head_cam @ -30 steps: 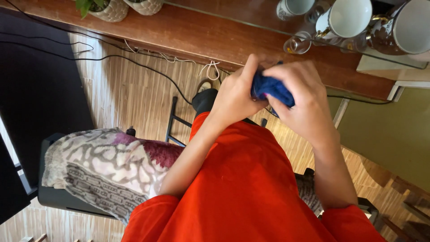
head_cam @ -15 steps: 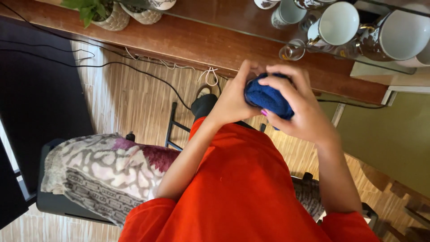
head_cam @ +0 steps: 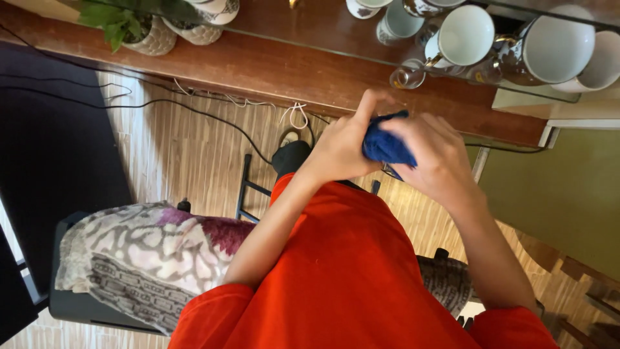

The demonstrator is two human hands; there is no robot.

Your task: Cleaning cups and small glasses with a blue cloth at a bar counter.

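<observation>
A small dark blue cloth (head_cam: 385, 143), bunched up, sits between both my hands in front of my chest. My left hand (head_cam: 342, 145) grips its left side with the thumb raised. The fingers of my right hand (head_cam: 434, 158) wrap over the cloth's right side. Both forearms come up from my orange-red sleeves (head_cam: 336, 278). Just beyond the hands runs a brown wooden shelf edge (head_cam: 284, 74).
White cups (head_cam: 462, 35) and a small glass (head_cam: 408, 76) stand behind glass on the shelf at upper right. Potted plants (head_cam: 132, 29) sit at upper left. A patterned blanket (head_cam: 148, 252) lies on a dark chair below left. Cables (head_cam: 194, 110) run over the wooden floor.
The view has shifted slightly. My hands have kept working the blue cloth; it is now more squeezed, with my left thumb lifted above it.
</observation>
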